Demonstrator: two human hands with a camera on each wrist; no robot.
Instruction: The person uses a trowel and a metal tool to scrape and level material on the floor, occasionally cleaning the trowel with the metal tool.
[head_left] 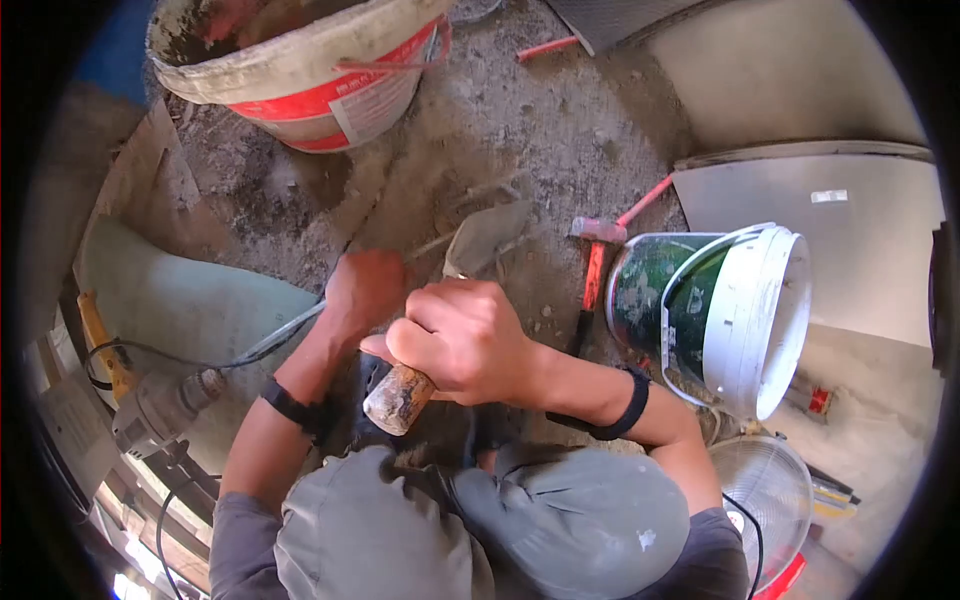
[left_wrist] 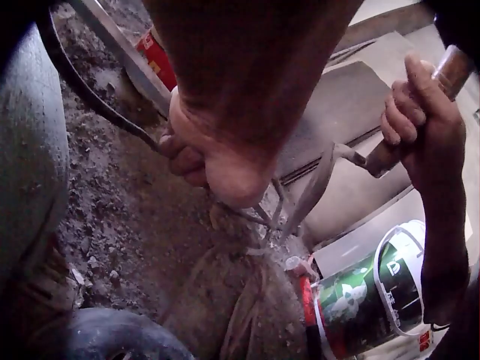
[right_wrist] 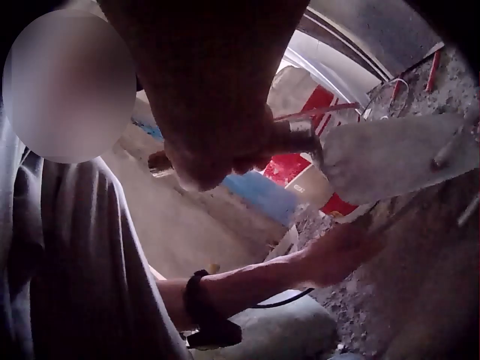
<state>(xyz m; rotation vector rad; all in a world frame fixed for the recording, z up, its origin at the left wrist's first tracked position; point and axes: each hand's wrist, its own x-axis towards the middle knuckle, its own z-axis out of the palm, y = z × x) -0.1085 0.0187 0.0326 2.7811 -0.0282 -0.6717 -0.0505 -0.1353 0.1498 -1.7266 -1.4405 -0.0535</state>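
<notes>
In the head view my right hand (head_left: 465,340) grips a trowel by its worn wooden handle (head_left: 398,400). The mortar-grey trowel blade (head_left: 490,238) points away from me over the floor. My left hand (head_left: 367,290) is curled round the metal shaft of a mixing paddle (left_wrist: 124,56); the palm side is hidden. Bent bars at the paddle's far end lie close to the blade, overlapping it in the right wrist view. Left of that hand, a grey drill (head_left: 160,415) with a yellow handle rests on its side, and a black cable (left_wrist: 97,97) runs near the shaft.
A large mortar-stained bucket (head_left: 375,110) stands at the far left. To the right, a green and white bucket (head_left: 690,300) lies tipped beside a red-handled hammer (head_left: 594,265). Grey panels (head_left: 800,220) lean behind it. A round fan-like guard (head_left: 765,490) is near my right elbow.
</notes>
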